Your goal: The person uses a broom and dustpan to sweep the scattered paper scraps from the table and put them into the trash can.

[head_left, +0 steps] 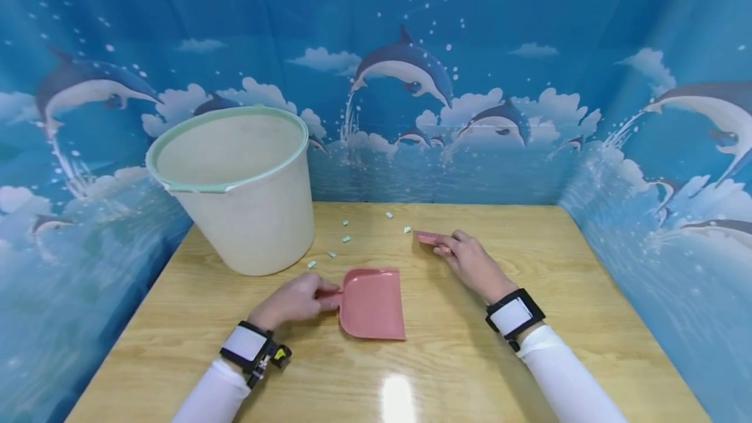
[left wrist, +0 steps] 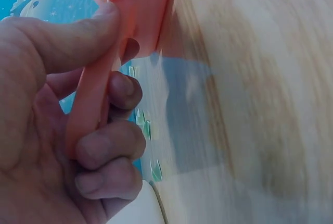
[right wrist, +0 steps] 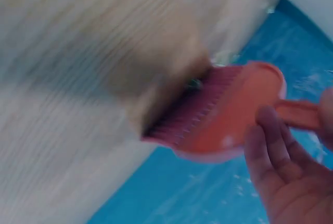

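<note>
Basically just getting started: left hand [head_left: 294, 300] gripping the dustpan [head_left: 373, 303] handle, flat on the desk [head_left: 529, 371]; right hand [head_left: 470, 263] holding the brush [head_left: 431, 237]. Paper bits [head_left: 346, 238] lying loose between brush and bucket [head_left: 235, 188], nothing in the pan yet.

I can read no words, numbers, brands or signs anywhere I look. The pink dustpan [head_left: 373, 303] and the pink brush [head_left: 431, 237] carry no lettering, the cream bucket [head_left: 237, 188] at the far left is plain, and the white bands on my wrists are blank. The blue backdrop [head_left: 411, 83] has only dolphins and clouds.
</note>
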A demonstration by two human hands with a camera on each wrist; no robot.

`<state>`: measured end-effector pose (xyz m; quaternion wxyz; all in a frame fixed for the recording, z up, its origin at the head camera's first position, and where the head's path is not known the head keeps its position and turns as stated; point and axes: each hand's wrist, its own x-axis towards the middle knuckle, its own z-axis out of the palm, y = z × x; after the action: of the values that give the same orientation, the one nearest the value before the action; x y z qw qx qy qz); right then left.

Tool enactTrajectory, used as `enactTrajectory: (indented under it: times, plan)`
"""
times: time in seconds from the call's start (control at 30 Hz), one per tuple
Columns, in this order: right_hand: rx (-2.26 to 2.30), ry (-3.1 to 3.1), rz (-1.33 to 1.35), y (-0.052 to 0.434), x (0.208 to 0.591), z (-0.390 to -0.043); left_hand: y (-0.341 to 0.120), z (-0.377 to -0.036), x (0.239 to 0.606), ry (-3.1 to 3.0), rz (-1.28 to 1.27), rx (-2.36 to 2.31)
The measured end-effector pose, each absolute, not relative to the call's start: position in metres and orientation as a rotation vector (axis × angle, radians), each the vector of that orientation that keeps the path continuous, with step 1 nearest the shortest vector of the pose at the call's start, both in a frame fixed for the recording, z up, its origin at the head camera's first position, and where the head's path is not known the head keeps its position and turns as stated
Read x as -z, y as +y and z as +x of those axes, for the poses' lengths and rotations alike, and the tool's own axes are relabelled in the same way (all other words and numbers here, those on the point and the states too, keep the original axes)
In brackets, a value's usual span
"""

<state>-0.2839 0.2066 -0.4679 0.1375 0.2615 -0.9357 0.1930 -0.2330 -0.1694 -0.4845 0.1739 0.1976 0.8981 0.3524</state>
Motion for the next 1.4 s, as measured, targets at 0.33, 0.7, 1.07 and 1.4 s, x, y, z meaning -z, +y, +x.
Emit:
enactTrajectory:
  times: [0.33,0.7,1.07,1.4]
  plan:
    - [-0.517,-2.632,1.03,0.203,0.444,-0.234,-0.169,-0.228,0.485,2.592,0.476,-0.949]
    - [-0.473,-2.608,0.925,0.212,0.435,-0.257,-0.167,-0.232,0.48,2.558,0.492,-0.974]
    - [-0.407,-2.652,0.881,0.209,0.449,-0.245,-0.166,-0.229,0.481,2.61,0.475,-0.917]
    - [-0.575,-2.601,0.89,0.188,0.436,-0.208,-0.164,-0.23,0.483,2.617,0.458,-0.943]
